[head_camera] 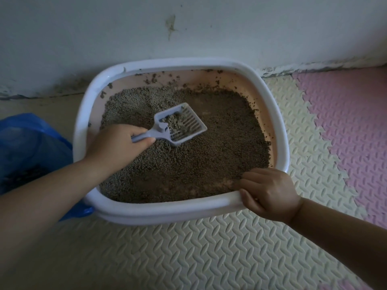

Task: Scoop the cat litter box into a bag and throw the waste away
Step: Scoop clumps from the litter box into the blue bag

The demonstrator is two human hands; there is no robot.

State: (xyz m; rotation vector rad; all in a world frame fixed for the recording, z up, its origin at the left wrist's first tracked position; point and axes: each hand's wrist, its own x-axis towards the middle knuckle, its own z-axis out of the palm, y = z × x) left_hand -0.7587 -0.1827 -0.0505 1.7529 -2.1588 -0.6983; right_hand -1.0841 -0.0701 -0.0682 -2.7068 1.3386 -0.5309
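Note:
A white litter box [272, 105] with a pinkish inner wall sits on the floor against the wall, filled with grey-brown litter [209, 147]. My left hand [117, 145] grips the handle of a pale blue slotted scoop [184, 124], which is held just above the litter with a clump of grey litter in its pan. My right hand [270, 193] grips the box's near right rim, fingers curled over the edge. A blue plastic bag [31, 147] lies open to the left of the box, with dark waste inside; my left forearm hides part of it.
A stained white wall [188, 28] runs right behind the box. Cream foam mat tiles [188, 254] cover the floor in front, and pink tiles [351, 122] lie to the right. Bare floor shows at the left by the bag.

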